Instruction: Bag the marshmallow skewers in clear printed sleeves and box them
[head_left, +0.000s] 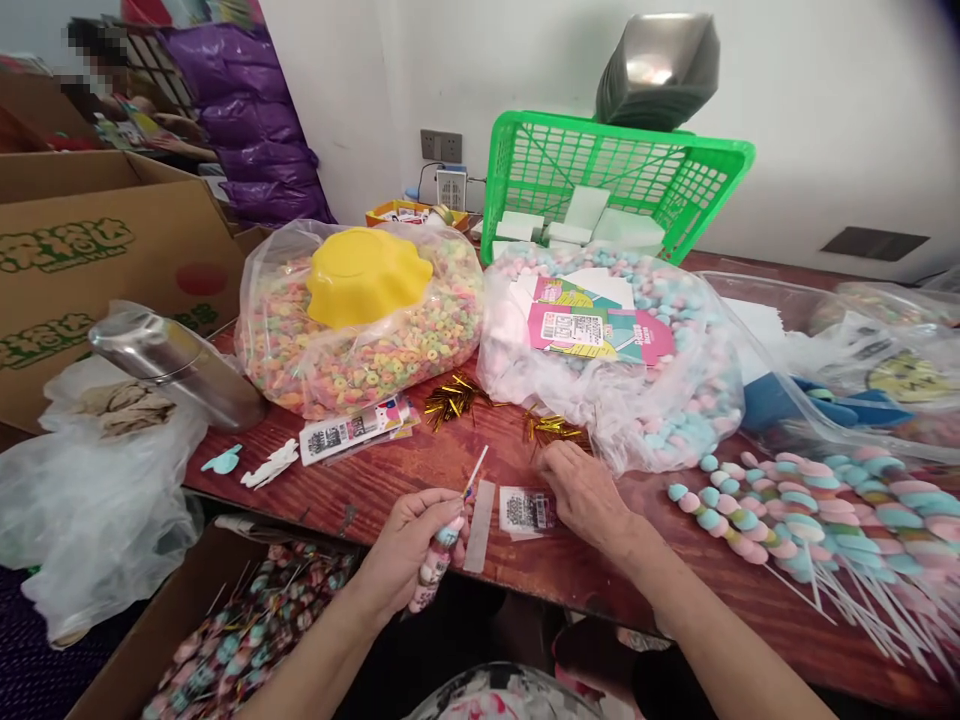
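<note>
My left hand (409, 545) is closed around a candy skewer (435, 560) in a clear wrapper, its white stick pointing up past my fingers. My right hand (581, 490) rests on the wooden table (420, 470) with fingers curled down at a small pile of gold twist ties (553, 430). A small clear bag with a printed label (526, 510) lies flat between my hands. Whether the right fingers pinch a tie is hidden.
Bags of coloured cereal rings (360, 330) with a yellow bowl (364, 275) and pastel candy balls (622, 350) stand behind. Finished skewers (810, 510) lie at right. A box of wrapped skewers (240, 630) sits low left. A green basket (615, 170) stands at the back, and a person sits far left.
</note>
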